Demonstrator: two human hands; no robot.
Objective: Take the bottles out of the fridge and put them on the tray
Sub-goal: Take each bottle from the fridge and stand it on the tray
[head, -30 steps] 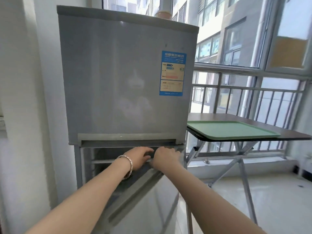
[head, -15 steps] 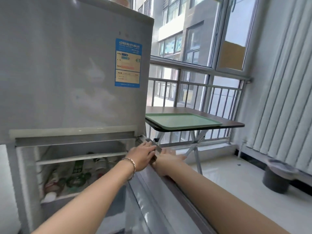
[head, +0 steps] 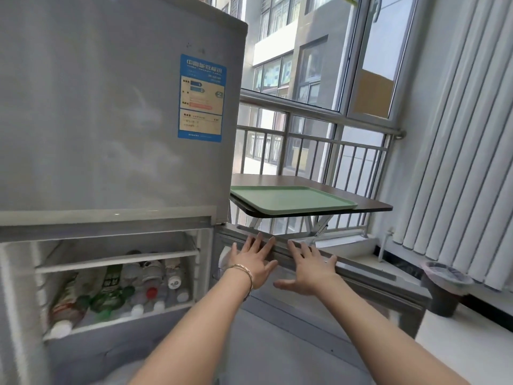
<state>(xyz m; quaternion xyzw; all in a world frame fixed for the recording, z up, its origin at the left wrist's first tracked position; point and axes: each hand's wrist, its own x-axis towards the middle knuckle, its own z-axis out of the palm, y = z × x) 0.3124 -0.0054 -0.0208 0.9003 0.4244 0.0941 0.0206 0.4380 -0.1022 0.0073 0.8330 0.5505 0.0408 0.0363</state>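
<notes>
The grey fridge [head: 111, 112] fills the left of the head view. Its lower door [head: 319, 262] is swung wide to the right. Inside the lower compartment several bottles [head: 125, 290] lie on their sides, caps toward me, some white, green and red. My left hand [head: 254, 262], with a bracelet on the wrist, and my right hand [head: 309, 266] rest flat with fingers spread on the door's top edge, holding nothing. An empty green tray [head: 291, 200] lies on a brown folding table [head: 369, 205] right of the fridge.
A metal railing [head: 319, 140] and windows stand behind the table. Vertical blinds [head: 458, 134] cover the right wall. A dark waste bin [head: 444, 287] with a liner sits on the floor at the right. A white wire shelf [head: 116, 261] spans the compartment above the bottles.
The lower fridge door has swung from slightly ajar to wide open toward the right, revealing the bottles. Both hands went from gripping the door's edge to lying flat and spread on it.
</notes>
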